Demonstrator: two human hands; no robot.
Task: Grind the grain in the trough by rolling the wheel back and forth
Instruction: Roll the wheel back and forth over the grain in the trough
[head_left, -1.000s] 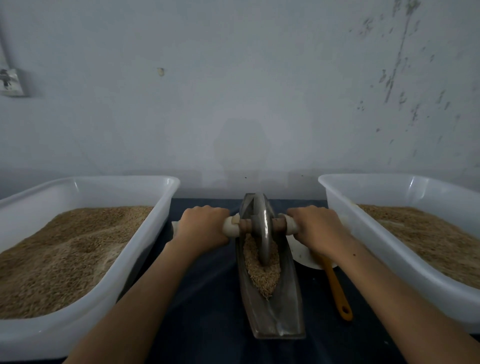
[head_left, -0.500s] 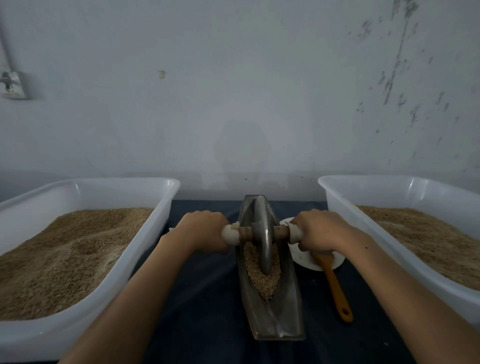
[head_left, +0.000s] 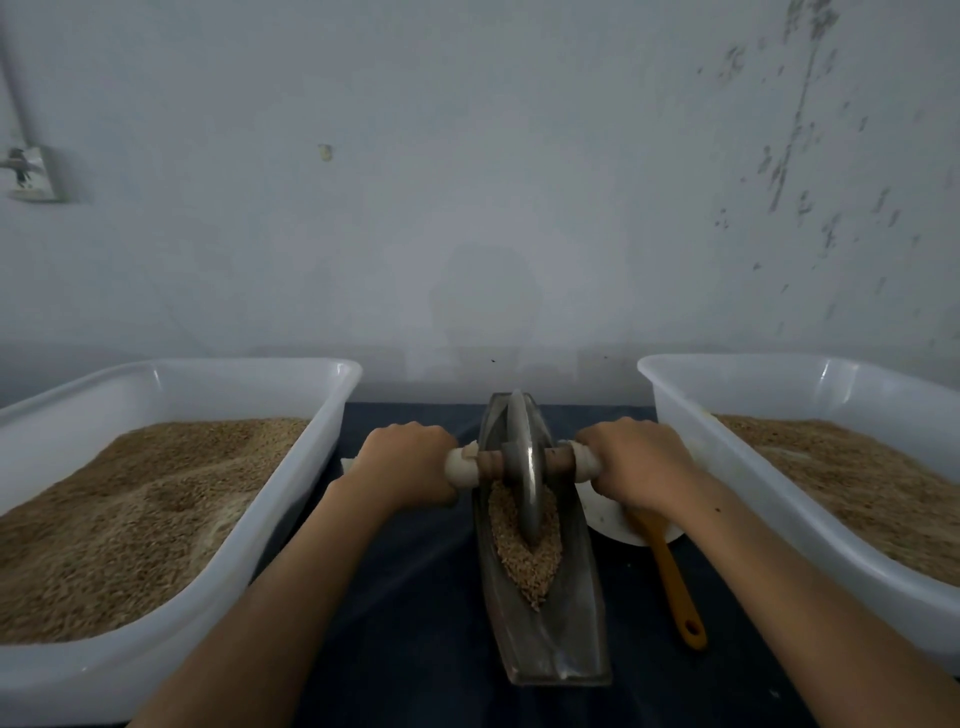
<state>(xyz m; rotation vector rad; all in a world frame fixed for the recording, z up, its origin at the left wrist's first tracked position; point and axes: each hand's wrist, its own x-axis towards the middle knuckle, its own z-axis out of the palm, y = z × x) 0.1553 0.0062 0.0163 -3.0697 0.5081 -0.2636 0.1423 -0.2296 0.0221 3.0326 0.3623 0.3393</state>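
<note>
Your left hand (head_left: 408, 462) and right hand (head_left: 641, 462) each curl tight around an end of the axle — the wheel (head_left: 524, 467) stands upright between them in the far half of the trough (head_left: 566, 639). Grain (head_left: 530, 561) lies heaped under and just nearer than the wheel. White tubs (head_left: 249, 545) of grain flank you — a yellow-handled scoop (head_left: 675, 587) lies right of the trough.

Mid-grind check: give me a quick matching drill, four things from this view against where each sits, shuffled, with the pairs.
Things:
1. wheel
2. left hand
3. orange spatula
4. left tub

Places:
A. holds grain at the left edge of the table
B. grips the axle handle left of the trough
C. stands in the trough on the grain
D. lies right of the trough

Pairs: 1-C, 2-B, 3-D, 4-A
</note>
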